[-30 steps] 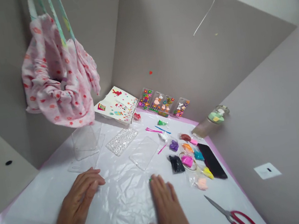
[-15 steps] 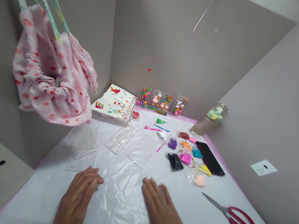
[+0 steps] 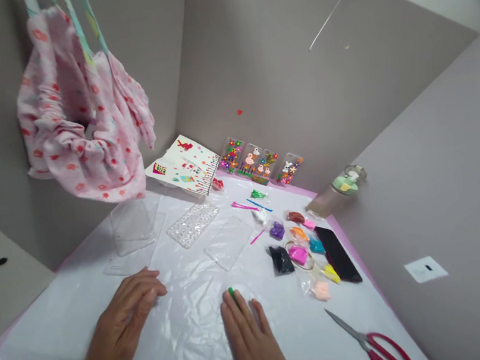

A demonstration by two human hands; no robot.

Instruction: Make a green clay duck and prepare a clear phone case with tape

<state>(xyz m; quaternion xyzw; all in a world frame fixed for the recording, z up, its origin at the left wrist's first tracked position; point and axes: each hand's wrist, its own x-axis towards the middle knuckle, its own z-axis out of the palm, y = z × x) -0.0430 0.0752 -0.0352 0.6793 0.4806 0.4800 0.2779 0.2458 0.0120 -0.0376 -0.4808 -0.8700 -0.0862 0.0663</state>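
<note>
My right hand lies flat on the plastic-covered table, fingers stretched forward. From under its fingertips pokes the end of a small green piece, clay-like; the rest of it is hidden by the fingers. To the left, my left hand rests on the sheet with loosely bent fingers and nothing visible in it. Beyond the hands lie a clear phone case, a patterned clear case and more clear cases.
Several small bags of coloured clay, such as the black one, lie right of centre beside a dark phone. Red-handled scissors are at the front right. Decorated cases lean on the wall; pink cloth hangs at upper left.
My right hand has slid slightly left and towards me, and the green piece's end now shows at its fingertips. The left hand stays in place.
</note>
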